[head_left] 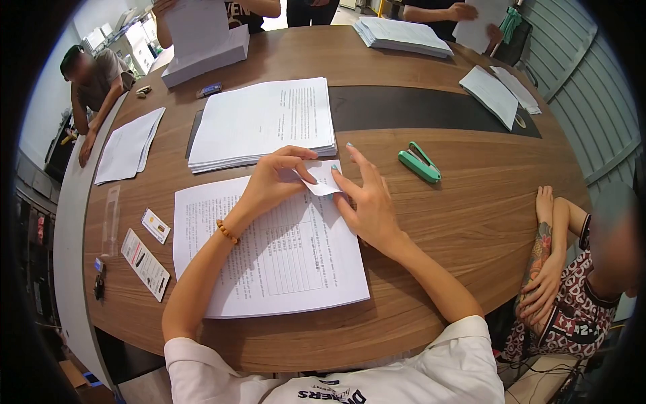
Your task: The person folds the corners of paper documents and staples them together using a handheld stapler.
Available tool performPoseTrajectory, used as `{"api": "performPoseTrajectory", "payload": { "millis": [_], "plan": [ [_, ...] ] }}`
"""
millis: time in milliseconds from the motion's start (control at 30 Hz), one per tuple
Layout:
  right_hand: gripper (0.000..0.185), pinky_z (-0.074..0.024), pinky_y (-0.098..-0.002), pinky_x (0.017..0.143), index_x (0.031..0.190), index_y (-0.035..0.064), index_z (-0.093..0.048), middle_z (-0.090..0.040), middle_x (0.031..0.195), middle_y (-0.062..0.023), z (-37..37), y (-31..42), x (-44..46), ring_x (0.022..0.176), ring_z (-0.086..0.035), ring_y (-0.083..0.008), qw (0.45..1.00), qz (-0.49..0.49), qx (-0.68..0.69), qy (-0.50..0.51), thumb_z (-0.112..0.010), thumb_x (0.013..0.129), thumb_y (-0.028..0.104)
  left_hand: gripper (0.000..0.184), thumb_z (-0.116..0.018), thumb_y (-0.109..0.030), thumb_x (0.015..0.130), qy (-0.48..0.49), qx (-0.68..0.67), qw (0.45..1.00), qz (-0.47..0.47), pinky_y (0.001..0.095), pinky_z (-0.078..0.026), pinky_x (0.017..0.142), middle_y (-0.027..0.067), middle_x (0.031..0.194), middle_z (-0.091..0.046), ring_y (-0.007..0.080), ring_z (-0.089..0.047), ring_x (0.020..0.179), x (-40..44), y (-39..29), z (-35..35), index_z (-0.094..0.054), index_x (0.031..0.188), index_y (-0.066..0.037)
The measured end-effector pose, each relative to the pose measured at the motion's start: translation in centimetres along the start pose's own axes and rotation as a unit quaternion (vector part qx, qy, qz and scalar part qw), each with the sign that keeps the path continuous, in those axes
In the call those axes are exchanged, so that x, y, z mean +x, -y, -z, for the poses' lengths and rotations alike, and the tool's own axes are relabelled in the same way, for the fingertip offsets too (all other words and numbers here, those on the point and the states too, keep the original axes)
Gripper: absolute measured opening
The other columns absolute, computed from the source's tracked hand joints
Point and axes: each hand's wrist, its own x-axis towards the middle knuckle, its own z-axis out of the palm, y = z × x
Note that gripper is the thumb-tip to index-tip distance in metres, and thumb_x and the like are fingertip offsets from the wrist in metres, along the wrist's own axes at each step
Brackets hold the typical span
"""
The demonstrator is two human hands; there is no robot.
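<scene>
A stack of printed paper point(282, 249) lies in front of me, its text turned sideways, with a table printed on the top sheet. My left hand point(279, 178) is closed in a pinch on the curled-up corner point(324, 182) at the far edge of this stack. From the right, my right hand point(373, 205) holds the same corner between thumb and index finger, its other fingers stretched out. How many sheets are lifted I cannot tell. Just beyond my hands lies a thicker paper stack point(269, 114). A green stapler point(420, 163) rests to the right of my right hand.
On the left are loose sheets point(131, 145), a clear ruler point(111, 219), two cards point(145, 264) and a small blue item point(99, 265). A person point(565, 283) sits at right with arms on the table edge. Others handle paper at the far side, near another paper pile point(404, 35).
</scene>
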Motion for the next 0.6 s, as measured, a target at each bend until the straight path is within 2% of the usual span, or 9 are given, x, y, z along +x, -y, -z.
{"api": "performPoseTrajectory", "payload": {
  "millis": [200, 333, 467, 600],
  "plan": [
    [0.034, -0.0362, -0.0394, 0.091, 0.107, 0.0068, -0.063, -0.038, 0.133, -0.0159, -0.18, 0.07, -0.18, 0.119, -0.040, -0.0288, 1.000, 0.004, 0.004, -0.006, -0.064, 0.073, 0.010, 0.016, -0.067, 0.006, 0.060, 0.012, -0.014, 0.999, 0.027, 0.0302, -0.045, 0.087, 0.0072, 0.102, -0.063, 0.0189, -0.057, 0.099, 0.00, -0.18, 0.18, -0.069, 0.069, -0.008],
    [0.035, -0.0359, -0.0392, 0.091, 0.107, 0.0107, -0.064, -0.039, 0.133, -0.0152, -0.23, 0.14, -0.21, 0.119, -0.041, -0.0290, 0.999, 0.034, -0.023, -0.034, -0.066, 0.072, 0.009, 0.016, -0.069, 0.005, 0.060, 0.009, -0.006, 1.000, 0.006, 0.0299, -0.045, 0.086, 0.0065, 0.101, -0.064, 0.0183, -0.058, 0.097, 0.08, 0.05, 0.28, -0.069, 0.070, -0.008],
    [0.040, -0.0360, -0.0395, 0.090, 0.113, 0.0095, -0.060, -0.037, 0.134, -0.0167, 0.11, 0.60, -0.09, 0.118, -0.041, -0.0296, 0.994, 0.064, -0.067, -0.051, -0.065, 0.073, 0.009, 0.017, -0.070, 0.004, 0.062, 0.009, 0.002, 1.000, 0.020, 0.0290, -0.044, 0.086, 0.0041, 0.097, -0.064, 0.0161, -0.057, 0.092, -0.06, 0.18, 0.31, -0.068, 0.074, -0.008],
    [0.049, -0.0359, -0.0408, 0.090, 0.120, 0.0044, -0.053, -0.034, 0.135, -0.0201, -0.05, 0.58, -0.07, 0.116, -0.042, -0.0312, 0.998, 0.005, -0.042, -0.055, -0.066, 0.073, 0.011, 0.022, -0.070, 0.002, 0.065, -0.011, -0.008, 0.999, 0.032, 0.0282, -0.043, 0.085, 0.0023, 0.092, -0.064, 0.0139, -0.057, 0.087, -0.04, -0.41, 0.06, -0.068, 0.086, -0.007]
  ]
}}
